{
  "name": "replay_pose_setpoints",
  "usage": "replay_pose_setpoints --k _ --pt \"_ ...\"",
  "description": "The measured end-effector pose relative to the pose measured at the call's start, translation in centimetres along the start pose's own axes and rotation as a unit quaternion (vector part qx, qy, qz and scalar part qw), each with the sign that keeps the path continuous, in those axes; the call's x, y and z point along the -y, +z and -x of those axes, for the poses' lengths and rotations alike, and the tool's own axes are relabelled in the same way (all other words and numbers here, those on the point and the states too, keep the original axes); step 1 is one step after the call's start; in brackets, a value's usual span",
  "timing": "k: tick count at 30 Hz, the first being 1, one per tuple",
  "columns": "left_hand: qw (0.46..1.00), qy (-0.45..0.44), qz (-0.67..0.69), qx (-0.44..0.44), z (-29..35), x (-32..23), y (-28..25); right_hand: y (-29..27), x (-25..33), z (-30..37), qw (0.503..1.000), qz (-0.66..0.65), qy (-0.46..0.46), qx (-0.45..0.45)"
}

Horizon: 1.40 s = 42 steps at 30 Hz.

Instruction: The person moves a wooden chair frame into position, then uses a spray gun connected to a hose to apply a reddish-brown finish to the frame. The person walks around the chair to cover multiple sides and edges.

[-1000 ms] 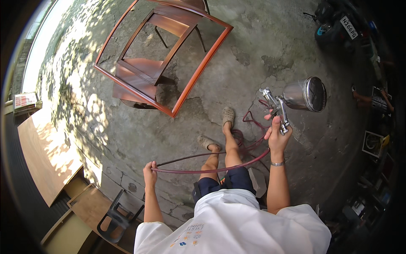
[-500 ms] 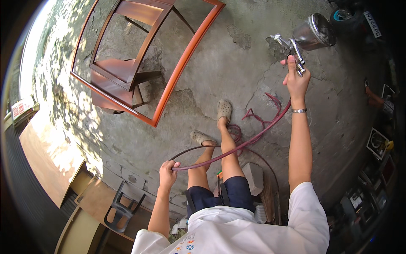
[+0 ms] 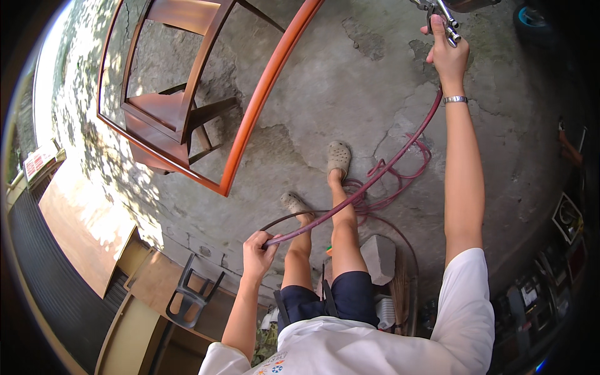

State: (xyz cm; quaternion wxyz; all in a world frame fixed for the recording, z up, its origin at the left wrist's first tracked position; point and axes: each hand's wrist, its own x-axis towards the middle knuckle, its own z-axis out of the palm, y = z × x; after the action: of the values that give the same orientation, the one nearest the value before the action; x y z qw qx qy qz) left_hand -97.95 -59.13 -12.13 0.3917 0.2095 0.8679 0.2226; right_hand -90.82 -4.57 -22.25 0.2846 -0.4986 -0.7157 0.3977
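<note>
In my right hand (image 3: 449,55), raised at the upper right, is a metal spray gun (image 3: 445,14); its handle sits in my closed fingers, and its cup is mostly cut off by the top edge. A dark red air hose (image 3: 394,164) runs from below that hand in a long curve down to the left. My left hand (image 3: 257,253) grips this hose in front of my left leg. Slack loops of hose lie on the ground by my feet. An orange-brown wooden frame (image 3: 252,119) stands at the upper left, left of the spray gun and apart from it.
Within the frame's outline a brown wooden chair (image 3: 181,115) shows. A concrete block (image 3: 379,259) sits beside my right leg. Lower left are a black plastic chair (image 3: 192,294) and wooden boards (image 3: 87,231). Cluttered items line the right side, with a blue-hubbed wheel (image 3: 531,15) farther up.
My right hand has moved up and slightly right with the spray gun, whose cup has largely left the view. The hose has lifted with it. My left hand keeps its hold.
</note>
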Motion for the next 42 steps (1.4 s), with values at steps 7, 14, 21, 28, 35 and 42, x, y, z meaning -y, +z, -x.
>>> replay_pose_setpoints --k 7,14,21,28,35,42 --pt "0.999 -0.001 -0.023 -0.037 -0.4 1.6 -1.2 4.8 -1.6 2.4 0.999 -0.041 0.013 0.019" --pt "0.996 -0.008 -0.027 -0.079 2.0 5.9 -4.0 7.4 -1.3 11.8 0.993 -0.094 -0.022 0.063" --pt "0.992 -0.014 -0.031 -0.125 5.6 12.4 -7.7 8.5 0.8 23.6 0.989 -0.097 0.025 0.109" --pt "0.989 0.007 -0.044 -0.144 9.8 18.2 -11.2 10.0 2.6 34.2 0.984 -0.116 0.021 0.135" --pt "0.985 0.032 -0.035 -0.165 12.9 22.0 -12.6 11.8 3.6 42.7 0.981 -0.117 0.010 0.154" --pt "0.981 0.050 -0.034 -0.186 14.5 23.9 -12.9 12.5 5.1 48.7 0.971 -0.126 0.005 0.203"
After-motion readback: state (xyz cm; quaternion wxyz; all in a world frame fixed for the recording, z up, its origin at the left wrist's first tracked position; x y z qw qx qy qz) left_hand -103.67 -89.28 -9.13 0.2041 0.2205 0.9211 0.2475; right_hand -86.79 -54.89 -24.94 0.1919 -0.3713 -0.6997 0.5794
